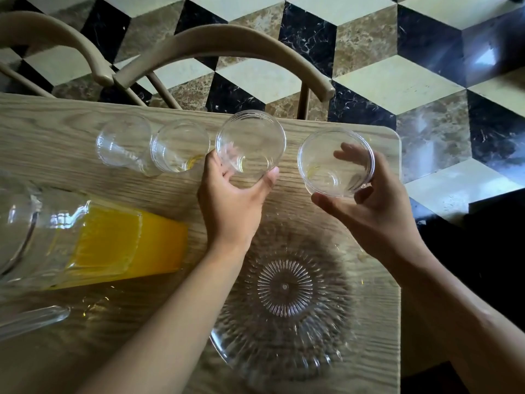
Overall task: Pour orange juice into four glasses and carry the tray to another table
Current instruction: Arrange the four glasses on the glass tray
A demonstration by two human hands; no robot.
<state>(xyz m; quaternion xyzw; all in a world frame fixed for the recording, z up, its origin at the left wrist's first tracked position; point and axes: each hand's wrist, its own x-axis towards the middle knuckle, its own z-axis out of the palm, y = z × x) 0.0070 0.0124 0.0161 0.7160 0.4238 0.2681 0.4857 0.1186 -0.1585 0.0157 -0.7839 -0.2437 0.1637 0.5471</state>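
Beyond the clear ribbed tray (284,288) on the table (56,132), the left hand (230,206) gripped one empty glass (250,146), the right hand (377,206) curled around another (335,163), with the juice pitcher (93,243) left of the tray.

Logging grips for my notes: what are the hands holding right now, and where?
Each holds an empty glass by its side wall: left hand the third glass, right hand the rightmost glass.

The pitcher (93,243) is cut off by the left picture edge. Right of the pitcher, the glass tray (284,302) is blurred, its near rim indistinct.
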